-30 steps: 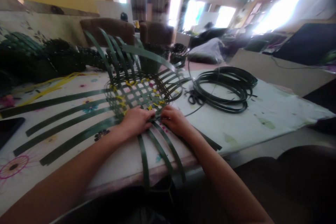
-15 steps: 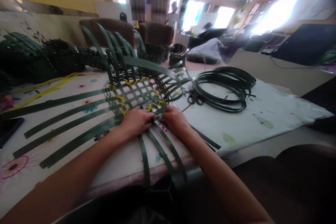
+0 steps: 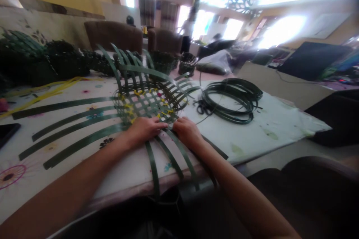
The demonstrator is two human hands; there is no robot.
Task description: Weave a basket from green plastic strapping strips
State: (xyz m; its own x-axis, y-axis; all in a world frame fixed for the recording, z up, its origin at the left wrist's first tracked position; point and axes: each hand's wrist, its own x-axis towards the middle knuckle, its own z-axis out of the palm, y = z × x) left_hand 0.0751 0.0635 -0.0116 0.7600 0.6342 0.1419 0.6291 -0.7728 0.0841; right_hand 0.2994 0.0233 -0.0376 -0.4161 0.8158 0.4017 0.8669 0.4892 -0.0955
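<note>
Both hands have barely shifted: left hand [image 3: 146, 129] and right hand [image 3: 186, 131] still press, fingers grasping strips, at the woven basket base's [image 3: 148, 99] 6 o'clock edge.

The half-woven basket base [image 3: 147, 101] is set on the table [image 3: 280, 127], pretty much in the middle, a bit back from the near edge. Loose strips [image 3: 70, 127] are fanned out from it toward the left edge, and a few more are hung over the near edge. The left hand [image 3: 144, 129] and right hand [image 3: 186, 131] are rested side by side on the base's near rim. A coil of cord [image 3: 231, 99] is laid right of the base. Finished baskets [image 3: 56, 59] are piled along the far-left edge.
</note>
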